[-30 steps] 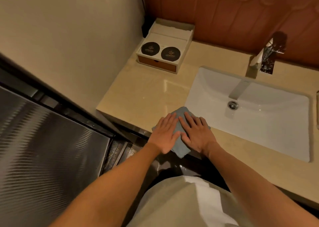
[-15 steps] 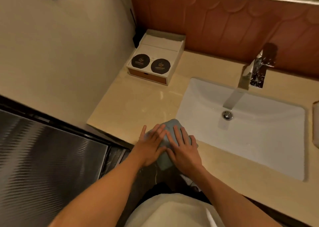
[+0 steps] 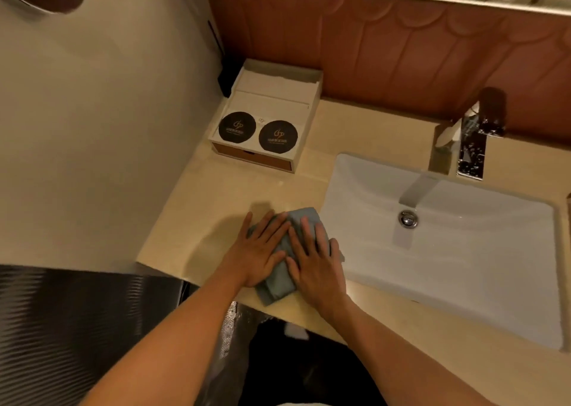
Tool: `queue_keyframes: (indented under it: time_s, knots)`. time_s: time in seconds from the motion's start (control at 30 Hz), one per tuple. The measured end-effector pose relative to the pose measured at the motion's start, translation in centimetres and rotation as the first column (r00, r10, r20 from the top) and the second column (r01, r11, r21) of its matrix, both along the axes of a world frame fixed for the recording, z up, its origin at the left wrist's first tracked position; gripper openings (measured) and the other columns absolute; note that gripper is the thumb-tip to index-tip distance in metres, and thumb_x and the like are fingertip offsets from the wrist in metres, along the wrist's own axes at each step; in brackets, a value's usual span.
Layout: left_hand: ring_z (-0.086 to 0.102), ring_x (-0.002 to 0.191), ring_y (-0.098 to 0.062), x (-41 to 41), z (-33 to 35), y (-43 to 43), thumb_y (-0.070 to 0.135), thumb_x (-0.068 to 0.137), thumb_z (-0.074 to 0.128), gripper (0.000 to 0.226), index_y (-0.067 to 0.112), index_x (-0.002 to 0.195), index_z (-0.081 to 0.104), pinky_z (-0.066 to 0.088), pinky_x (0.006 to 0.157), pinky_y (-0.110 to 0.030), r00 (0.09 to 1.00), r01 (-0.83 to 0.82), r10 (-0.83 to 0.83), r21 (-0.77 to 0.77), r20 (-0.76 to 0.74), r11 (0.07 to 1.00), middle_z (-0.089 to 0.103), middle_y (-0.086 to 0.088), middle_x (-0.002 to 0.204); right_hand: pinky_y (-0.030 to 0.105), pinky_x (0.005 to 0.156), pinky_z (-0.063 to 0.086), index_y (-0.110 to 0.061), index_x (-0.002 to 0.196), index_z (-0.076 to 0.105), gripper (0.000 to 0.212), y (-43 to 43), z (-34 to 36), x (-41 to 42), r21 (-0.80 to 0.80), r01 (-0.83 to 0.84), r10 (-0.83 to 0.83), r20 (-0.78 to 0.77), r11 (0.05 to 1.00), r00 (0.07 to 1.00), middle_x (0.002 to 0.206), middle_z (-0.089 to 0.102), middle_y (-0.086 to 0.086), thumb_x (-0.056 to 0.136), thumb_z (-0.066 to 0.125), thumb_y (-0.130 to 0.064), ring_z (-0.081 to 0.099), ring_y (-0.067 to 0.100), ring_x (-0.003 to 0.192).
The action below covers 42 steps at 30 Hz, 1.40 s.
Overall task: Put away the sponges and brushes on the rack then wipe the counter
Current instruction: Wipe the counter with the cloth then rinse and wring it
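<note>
Grey-blue cloth [image 3: 278, 285], folded into a pad, lies on the beige stone counter [image 3: 204, 220] near its front edge, just left of the white sink [image 3: 358, 189]. Both hands are on it, side by side.

Left hand [image 3: 258, 251]: palm down, fingers straight and slightly spread, pressing the left part of the cloth; nothing gripped. Right hand [image 3: 315, 260]: same posture, flat with fingers extended, covering the right part; its outer edge is near the basin rim. One corner of the cloth pokes out toward the front edge, and another shows beyond the fingertips.

No sponges, brushes or rack in view. Judged step: wiping the counter, the later part of the task.

Doing it well:
- Even pressure through both palms, so the pad does not bunch.
- Overlapping strokes across the stretch toward the wall.
- Stop short of the white box [image 3: 253, 157] in the back corner, which carries two dark round discs [image 3: 237, 127], or go round it; a push could slide it.
- Beside the basin, follow the rim rather than letting the cloth drop over it.
- The faucet [image 3: 469, 149] base is well apart; a matter for other passes.
- At the front edge, hold the trailing corner on the stone.
</note>
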<state>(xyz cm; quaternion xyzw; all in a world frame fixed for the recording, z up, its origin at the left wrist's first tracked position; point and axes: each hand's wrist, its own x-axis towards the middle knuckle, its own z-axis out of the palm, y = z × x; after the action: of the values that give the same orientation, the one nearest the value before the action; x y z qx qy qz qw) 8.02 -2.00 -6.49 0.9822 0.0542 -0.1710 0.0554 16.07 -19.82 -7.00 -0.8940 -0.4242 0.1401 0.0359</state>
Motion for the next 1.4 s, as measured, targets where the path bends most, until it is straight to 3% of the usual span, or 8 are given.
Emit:
queue_keyframes:
  time_s: [0.13, 0.33, 0.47, 0.87, 0.97, 1.1, 1.27, 1.4]
  knots:
    - [-0.027, 0.152, -0.019, 2.9, -0.6, 3.4, 0.055, 0.1, -0.003, 0.066, 0.026, 0.157, -0.019, -0.008, 0.123, -0.057, 0.998, 0.025, -0.024, -0.015, 0.057, 1.0, -0.026, 0.005, 0.166, 0.056, 0.124, 0.005, -0.026, 0.161, -0.003, 0.065, 3.2, -0.1, 2.9, -0.001, -0.005, 0.005, 0.029, 1.0, 1.0, 0.168, -0.002, 0.009, 0.106, 0.02, -0.053, -0.006, 0.033, 0.155]
    - [-0.015, 0.156, -0.022, 5.3, -2.2, 6.5, 0.051, 0.105, 0.019, 0.068, 0.02, 0.162, -0.003, 0.003, 0.124, -0.058, 0.986, 0.093, -0.091, -0.009, 0.141, 0.996, -0.009, 0.001, 0.171, 0.05, 0.126, 0.008, -0.017, 0.161, -0.001, 0.068, 5.8, -0.5, 4.5, -0.022, 0.016, -0.014, 0.094, 1.0, 0.996, 0.168, -0.006, 0.014, 0.107, 0.025, -0.049, -0.01, 0.032, 0.155]
    - [0.0, 0.158, -0.024, 5.9, -2.1, 7.5, 0.051, 0.107, 0.015, 0.065, 0.018, 0.163, 0.014, 0.01, 0.124, -0.056, 0.971, 0.135, -0.127, -0.024, 0.205, 0.991, 0.006, -0.002, 0.171, 0.05, 0.125, 0.011, -0.015, 0.161, -0.001, 0.069, 6.4, -0.4, 5.0, -0.01, 0.009, -0.008, 0.104, 1.0, 0.995, 0.168, -0.008, 0.014, 0.107, 0.024, -0.048, -0.011, 0.032, 0.155]
    - [-0.02, 0.154, -0.027, 3.9, -1.7, 10.9, 0.037, 0.107, 0.007, 0.061, 0.016, 0.162, -0.005, -0.005, 0.126, -0.05, 0.975, 0.105, -0.111, 0.041, 0.191, 0.994, -0.015, -0.004, 0.169, 0.051, 0.125, 0.006, -0.011, 0.159, -0.01, 0.07, 12.1, -0.1, 1.7, -0.038, 0.077, -0.072, 0.107, 0.996, 0.992, 0.165, -0.015, 0.02, 0.105, 0.012, -0.049, -0.016, 0.037, 0.153]
    - [-0.021, 0.154, -0.025, 2.6, -1.6, 12.7, 0.033, 0.097, 0.005, 0.068, 0.017, 0.163, -0.001, -0.008, 0.126, -0.047, 0.988, 0.011, 0.002, -0.085, 0.152, 0.996, -0.013, 0.0, 0.17, 0.053, 0.124, 0.003, -0.007, 0.157, -0.015, 0.07, 15.3, 0.1, -0.6, -0.043, 0.112, -0.106, 0.128, 0.993, 0.986, 0.163, -0.017, 0.025, 0.105, 0.007, -0.048, -0.016, 0.043, 0.151]
    - [-0.018, 0.155, -0.021, 0.6, -1.3, 14.4, 0.022, 0.101, 0.036, 0.067, 0.018, 0.163, 0.01, -0.006, 0.127, -0.043, 0.946, -0.191, 0.258, -0.306, 0.195, 0.933, -0.006, 0.003, 0.17, 0.053, 0.123, -0.001, -0.007, 0.154, -0.023, 0.069, 19.1, 0.2, -2.0, -0.082, 0.055, -0.042, 0.145, 0.995, 0.988, 0.161, -0.024, 0.026, 0.103, -0.002, -0.048, -0.024, 0.044, 0.149]
    - [0.004, 0.157, -0.019, -1.1, -0.4, 15.2, 0.003, 0.098, 0.048, 0.063, 0.009, 0.158, 0.029, 0.003, 0.129, -0.039, 0.791, -0.303, 0.518, -0.525, 0.327, 0.795, 0.021, -0.004, 0.167, 0.053, 0.123, -0.004, -0.009, 0.156, -0.02, 0.069, 22.6, 0.1, -1.8, -0.084, -0.075, 0.088, 0.165, 0.994, 0.982, 0.162, -0.022, 0.023, 0.102, -0.001, -0.048, -0.025, 0.043, 0.148]
    - [0.007, 0.153, -0.008, -1.8, -0.2, 15.9, 0.009, 0.106, 0.041, 0.05, 0.01, 0.156, 0.035, 0.007, 0.128, -0.033, 0.675, -0.384, 0.689, -0.673, 0.263, 0.632, 0.026, -0.002, 0.165, 0.054, 0.122, -0.001, -0.009, 0.157, -0.016, 0.069, 24.8, 0.2, -0.9, -0.111, -0.194, 0.21, 0.154, 0.975, 0.966, 0.163, -0.021, 0.023, 0.102, 0.003, -0.046, -0.023, 0.044, 0.149]
